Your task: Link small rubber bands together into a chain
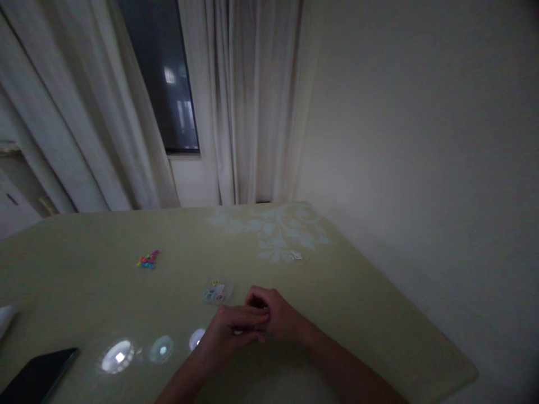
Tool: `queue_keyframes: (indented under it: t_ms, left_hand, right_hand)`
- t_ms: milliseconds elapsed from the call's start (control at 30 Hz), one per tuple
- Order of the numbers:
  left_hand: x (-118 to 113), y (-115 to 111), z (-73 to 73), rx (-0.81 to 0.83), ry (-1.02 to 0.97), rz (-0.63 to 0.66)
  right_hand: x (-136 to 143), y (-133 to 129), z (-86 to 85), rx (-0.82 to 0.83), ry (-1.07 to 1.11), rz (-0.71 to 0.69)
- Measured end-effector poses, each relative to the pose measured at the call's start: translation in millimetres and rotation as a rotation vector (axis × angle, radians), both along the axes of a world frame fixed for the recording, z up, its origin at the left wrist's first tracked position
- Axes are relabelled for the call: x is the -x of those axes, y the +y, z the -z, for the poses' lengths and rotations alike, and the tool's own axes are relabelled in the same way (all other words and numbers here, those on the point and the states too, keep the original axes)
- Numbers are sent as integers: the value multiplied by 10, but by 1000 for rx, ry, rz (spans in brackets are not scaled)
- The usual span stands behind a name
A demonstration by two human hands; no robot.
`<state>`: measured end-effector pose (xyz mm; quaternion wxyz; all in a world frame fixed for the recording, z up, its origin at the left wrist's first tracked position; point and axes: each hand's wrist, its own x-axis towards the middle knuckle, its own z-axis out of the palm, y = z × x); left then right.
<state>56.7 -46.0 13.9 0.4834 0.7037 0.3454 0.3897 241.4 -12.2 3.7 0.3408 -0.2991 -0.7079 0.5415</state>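
Near the front middle of the table (96, 235), my left hand (231, 334) meets my right hand (275, 314), their fingertips touching. Both hands have curled fingers pressed together around something too small and hidden to make out. Just beyond them lies a clear plastic bag (219, 292) with small yellow, green and pink rings in it. A pile of small multicoloured pieces (148, 260) sits farther back on the left. A small white item (295, 255) rests on the printed leaf pattern behind my right hand.
A dark flat device (37, 376) lies at the front left, with a white object (6, 320) at the left edge. Light reflections shine on the tabletop left of my hands. Curtains (256, 101) and a window stand behind; a wall (421, 140) borders the table's right side.
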Motion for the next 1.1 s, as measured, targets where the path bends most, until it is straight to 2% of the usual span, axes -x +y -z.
queue_keyframes:
  t_ms: [167,367,633,700,900,1100]
  left_hand:
    - [30,-12,-46,-6,60,-7]
    - [88,-19,-112,-41,63,-56]
    - [135,2,-116,11,20,-36]
    - [126,7,-100,28,-3,-27]
    - [30,-22,-55,35,-14,-27]
    - [46,-20,-132,-19,58,-80]
  right_hand:
    - [29,-45,-55,-60,-25,36]
    - [39,-13,-69,0,26,15]
    - [-26,22,-73,33,51,-62]
    - [-33,20,-85,33,41,-69]
    - [1,26,-30,-7,36,37]
    - [5,11,-45,58,68,-13]
